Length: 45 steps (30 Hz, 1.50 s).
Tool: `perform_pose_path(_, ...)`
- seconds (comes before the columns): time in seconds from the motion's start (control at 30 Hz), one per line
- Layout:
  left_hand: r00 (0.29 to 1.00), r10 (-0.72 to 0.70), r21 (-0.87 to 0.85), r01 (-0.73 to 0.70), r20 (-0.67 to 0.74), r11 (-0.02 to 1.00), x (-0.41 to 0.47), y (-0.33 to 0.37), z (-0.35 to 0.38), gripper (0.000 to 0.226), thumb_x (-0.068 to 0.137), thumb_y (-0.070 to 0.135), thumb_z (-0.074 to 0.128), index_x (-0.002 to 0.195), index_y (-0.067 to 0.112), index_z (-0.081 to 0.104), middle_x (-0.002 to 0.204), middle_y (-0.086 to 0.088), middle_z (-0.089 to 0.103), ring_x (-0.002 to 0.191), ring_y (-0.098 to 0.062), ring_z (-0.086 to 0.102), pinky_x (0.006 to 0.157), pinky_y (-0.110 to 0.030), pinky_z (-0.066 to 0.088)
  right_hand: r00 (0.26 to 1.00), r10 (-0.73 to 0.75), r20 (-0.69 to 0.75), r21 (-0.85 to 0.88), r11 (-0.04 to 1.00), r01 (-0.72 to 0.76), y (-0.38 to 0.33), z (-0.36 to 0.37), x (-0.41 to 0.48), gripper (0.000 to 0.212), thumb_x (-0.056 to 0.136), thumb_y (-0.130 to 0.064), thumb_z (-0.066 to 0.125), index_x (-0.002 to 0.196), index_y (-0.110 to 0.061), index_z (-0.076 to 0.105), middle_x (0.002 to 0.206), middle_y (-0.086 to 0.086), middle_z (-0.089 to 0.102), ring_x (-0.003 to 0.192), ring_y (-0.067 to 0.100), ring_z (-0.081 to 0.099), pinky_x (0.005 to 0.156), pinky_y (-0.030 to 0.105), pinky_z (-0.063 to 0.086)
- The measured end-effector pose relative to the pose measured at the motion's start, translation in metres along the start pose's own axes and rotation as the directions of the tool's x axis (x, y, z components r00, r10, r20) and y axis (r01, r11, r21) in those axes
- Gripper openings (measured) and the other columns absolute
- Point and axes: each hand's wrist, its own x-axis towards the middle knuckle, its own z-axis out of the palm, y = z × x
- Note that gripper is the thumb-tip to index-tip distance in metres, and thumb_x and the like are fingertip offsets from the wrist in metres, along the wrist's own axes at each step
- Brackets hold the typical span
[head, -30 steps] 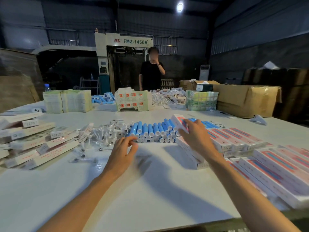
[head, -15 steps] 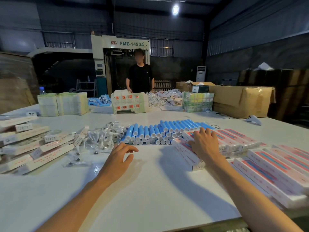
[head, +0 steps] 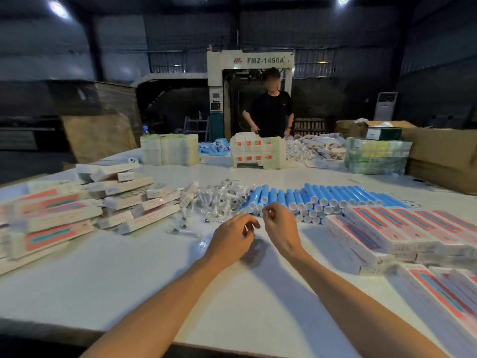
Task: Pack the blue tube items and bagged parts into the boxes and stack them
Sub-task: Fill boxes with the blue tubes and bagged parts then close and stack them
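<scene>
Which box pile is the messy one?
The left pile: its boxes lie crossed at odd angles. The right pile sits in neat side-by-side rows.

Lettering on boxes (head: 152,215) illegibly small.

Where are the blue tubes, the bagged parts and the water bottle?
blue tubes (head: 322,196): head view, middle of the row
bagged parts (head: 222,200): head view, centre of the pile
water bottle (head: 146,131): head view, its neck
</scene>
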Motion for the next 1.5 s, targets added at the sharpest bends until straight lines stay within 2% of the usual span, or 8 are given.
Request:
perform_pose_path(0.33,0.983,-0.169,0.376,0.181,-0.065,0.909,0.018,-0.030,-0.052,0.019,0.099,0.024,0.057,0.117,0.027,0.059,0.116,0.002,0.071,0.109,-0.025,0.065,0.084,-0.040,0.053,0.987,-0.039,0.158,0.154,0.988,0.014,0.023,0.034,-0.013,0.020,0.098,-0.006,0.055,0.096,-0.023,0.067,0.077,-0.007,0.067,0.066,0.010,0.059,0.057,0.024,0.041)
perform_pose_path(0.53,0.841,-0.522,0.698,0.460,-0.145,0.548,0.030,-0.111,-0.118,0.050,0.108,0.028,0.049,0.153,0.010,0.039,0.157,-0.016,0.045,0.145,-0.038,0.041,0.118,-0.053,0.035,0.981,-0.031,0.194,0.210,0.978,-0.011,0.024,0.038,-0.011,0.026,0.097,-0.007,0.053,0.095,-0.029,0.067,0.072,-0.003,0.066,0.059,0.013,0.056,0.052,0.027,0.041)
perform_pose_path(0.63,0.746,-0.653,0.782,0.480,-0.128,0.396,0.018,-0.146,-0.131,0.061,0.112,0.042,0.043,0.161,0.010,0.028,0.173,-0.016,0.018,0.152,-0.040,0.032,0.122,-0.053,0.032,0.979,-0.030,0.202,0.228,0.974,-0.017,0.024,0.040,-0.009,0.028,0.097,-0.006,0.053,0.093,-0.031,0.067,0.071,-0.003,0.066,0.057,0.007,0.053,0.052,0.024,0.040)
perform_pose_path(0.83,0.777,-0.623,0.876,0.361,-0.091,0.321,0.008,-0.159,-0.137,0.057,0.110,0.049,0.049,0.154,0.015,0.035,0.166,-0.016,0.029,0.146,-0.038,0.038,0.116,-0.050,0.039,0.974,-0.029,0.223,0.228,0.973,-0.023,0.022,0.040,-0.006,0.024,0.098,-0.006,0.053,0.095,-0.025,0.068,0.073,-0.005,0.067,0.061,0.003,0.058,0.055,0.023,0.040)
perform_pose_path(0.97,0.732,-0.680,0.784,0.443,-0.036,0.435,0.003,-0.152,-0.137,0.061,0.109,0.048,0.052,0.154,0.014,0.029,0.157,-0.019,0.038,0.145,-0.041,0.040,0.115,-0.055,0.040,0.969,-0.026,0.245,0.231,0.972,-0.032,0.021,0.036,-0.009,0.023,0.099,-0.007,0.052,0.098,-0.022,0.069,0.073,-0.003,0.069,0.061,0.005,0.057,0.057,0.025,0.041)
perform_pose_path(1.1,0.755,-0.656,0.633,0.498,0.021,0.593,-0.007,-0.139,-0.145,0.086,0.109,0.037,0.057,0.166,0.008,0.000,0.160,-0.027,0.039,0.142,-0.045,0.048,0.110,-0.050,0.048,0.963,-0.031,0.269,0.224,0.974,-0.031,0.017,0.033,-0.012,0.020,0.101,-0.008,0.053,0.100,-0.019,0.069,0.077,-0.002,0.069,0.063,0.005,0.058,0.059,0.025,0.042)
perform_pose_path(1.33,0.807,-0.575,0.495,0.559,-0.137,0.666,-0.003,-0.090,-0.161,0.057,0.109,0.038,0.056,0.149,0.009,0.028,0.143,-0.025,0.054,0.124,-0.047,0.058,0.089,-0.047,0.047,0.957,-0.039,0.287,0.197,0.980,-0.019,0.013,0.031,-0.015,0.018,0.104,-0.010,0.052,0.102,-0.016,0.068,0.081,0.001,0.069,0.061,-0.001,0.059,0.058,0.019,0.041)
perform_pose_path(1.5,0.879,-0.450,0.169,0.473,-0.160,0.865,0.017,-0.041,-0.146,0.043,0.112,0.042,0.046,0.148,0.024,0.032,0.105,-0.009,0.072,0.074,-0.026,0.069,0.058,-0.036,0.046,0.957,-0.039,0.287,0.164,0.986,-0.009,0.013,0.031,-0.014,0.018,0.103,-0.010,0.052,0.103,-0.017,0.069,0.080,-0.002,0.069,0.061,0.001,0.058,0.060,0.022,0.042)
